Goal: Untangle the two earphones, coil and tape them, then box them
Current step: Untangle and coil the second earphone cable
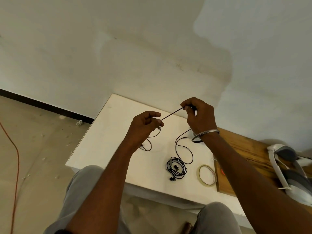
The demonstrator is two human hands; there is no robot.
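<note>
a: any writing to read?
b: none legible. the left hand (145,123) and right hand (199,114) each pinch the loose earphone cable (171,114), taut above the white table (104,132), rising rightward; the coiled earphone (176,168) lies beside the tape roll (207,174)

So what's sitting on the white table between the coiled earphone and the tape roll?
Nothing: in the head view the white table is bare between the coiled earphone and the tape roll. The other earphone's cable loops just beyond that gap.

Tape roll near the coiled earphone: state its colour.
The tape roll is pale yellowish and translucent, seen best in the head view.
</note>
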